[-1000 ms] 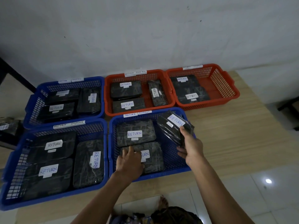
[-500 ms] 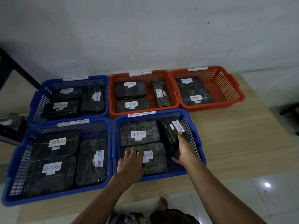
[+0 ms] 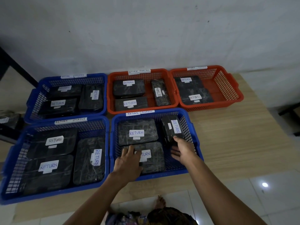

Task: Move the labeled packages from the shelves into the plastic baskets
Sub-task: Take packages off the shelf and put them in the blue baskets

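Note:
Several black wrapped packages with white "RETURN" labels lie in plastic baskets on a wooden table. In the near right blue basket (image 3: 155,175), my left hand (image 3: 129,161) rests flat on the near package (image 3: 154,161), partly covering its label. Behind it lies a second package (image 3: 138,132). A third package (image 3: 172,129) lies lengthwise along the basket's right wall. My right hand (image 3: 184,150) is at its near end, thumb touching it, fingers loosely spread and not gripping.
A near left blue basket (image 3: 55,193), a far left blue basket (image 3: 31,103) and a middle red basket (image 3: 110,95) each hold three packages. The right red basket (image 3: 230,85) holds two. Bare table (image 3: 235,135) extends right. Another package (image 3: 8,118) sits on a dark shelf at far left.
My right hand lowered the third package into the near right blue basket, laid it along the right wall and loosened its grip. My left hand stayed on the near package.

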